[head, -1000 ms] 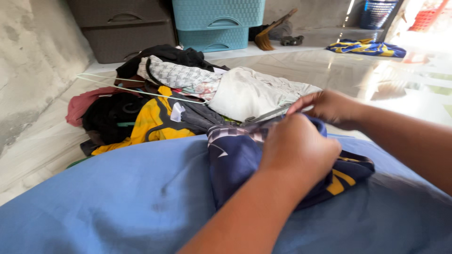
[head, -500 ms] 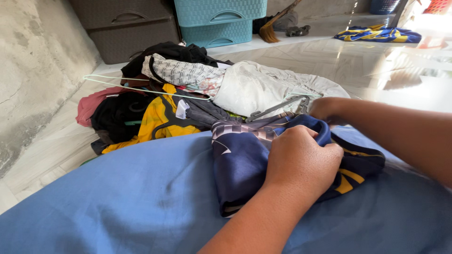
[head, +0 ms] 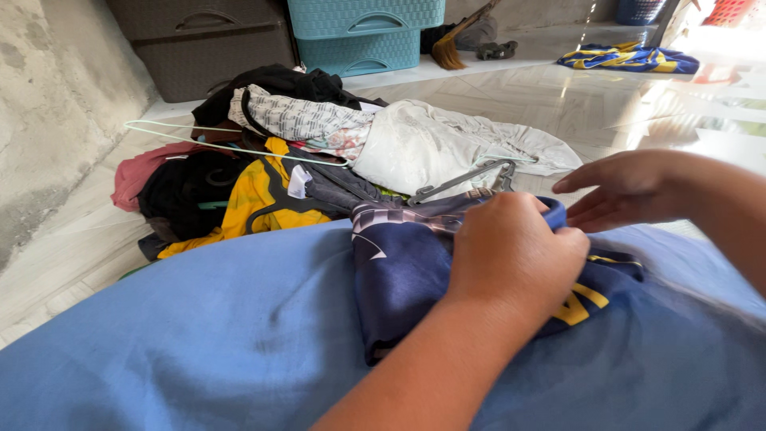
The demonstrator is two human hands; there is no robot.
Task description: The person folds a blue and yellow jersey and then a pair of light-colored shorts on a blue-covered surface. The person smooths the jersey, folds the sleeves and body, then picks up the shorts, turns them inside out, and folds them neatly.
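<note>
Head view: The left hand [head: 519, 255] is clenched on a folded navy garment [head: 403, 271] with yellow and white markings. The garment lies on a blue cloth [head: 199, 335] that covers the person's lap. The right hand [head: 630, 190] is released, fingers extended flat, just beside the garment's upper right edge and holding nothing. A grey hanger [head: 467, 179] lies just beyond the garment, against a white garment [head: 431, 144]. A clothes pile [head: 239, 175] sits on the tiled floor [head: 606, 104] behind. Teal baskets [head: 363, 32] and dark bins [head: 207, 40] stand at the wall.
</note>
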